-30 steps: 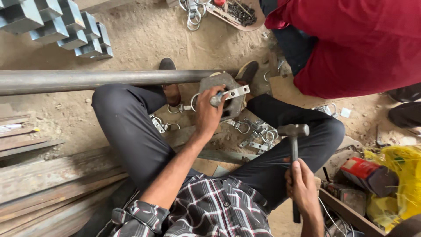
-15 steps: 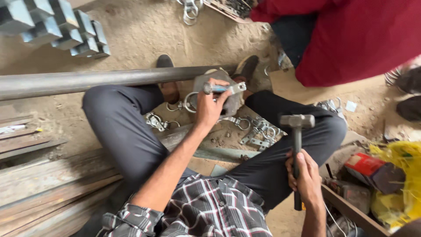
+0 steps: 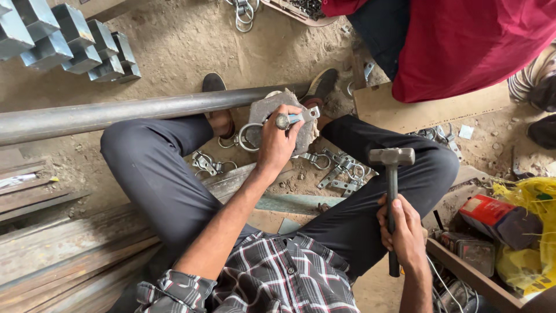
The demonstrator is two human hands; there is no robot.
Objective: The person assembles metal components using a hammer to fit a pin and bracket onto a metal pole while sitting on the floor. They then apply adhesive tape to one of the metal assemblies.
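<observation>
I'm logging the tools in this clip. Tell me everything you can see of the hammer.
The hammer has a blocky grey metal head with flat faces and a dark, slim handle. It stands nearly upright in the picture, head up, over the person's right thigh. The right hand grips the lower handle, whose end sticks out below the fist. The head touches nothing and looks dull and worn.

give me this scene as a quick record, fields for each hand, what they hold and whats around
left hand: grips a small metal clamp piece, pressed on a flat metal block
right hand: holds a hammer by its handle, head up, clear of the block
pipe: long steel pipe lying across the dirt floor beside the block
loose parts: metal rings and clamps scattered between the legs
other person: red garment, upper right
right edge: yellow bag and a red box
</observation>
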